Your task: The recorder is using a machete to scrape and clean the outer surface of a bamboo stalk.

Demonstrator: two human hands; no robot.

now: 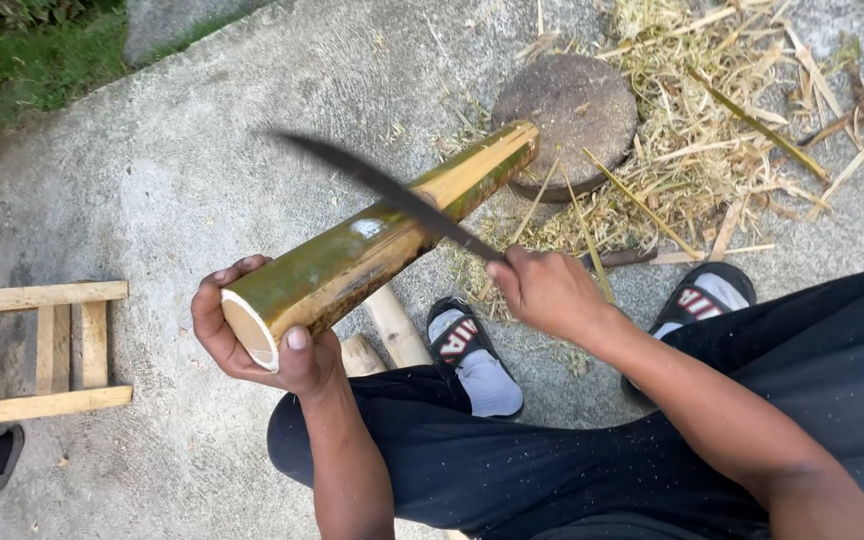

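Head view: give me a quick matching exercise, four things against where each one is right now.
Things:
1. bamboo pole
2. long knife
3. round wooden block
4. wooden frame

Places:
A. at the left edge, on the concrete
B. under the pole's far end, among shavings
C. near end gripped by the left hand
D. held by the right hand, blade across the pole

Pairs: 1-C, 2-D, 3-B, 4-A
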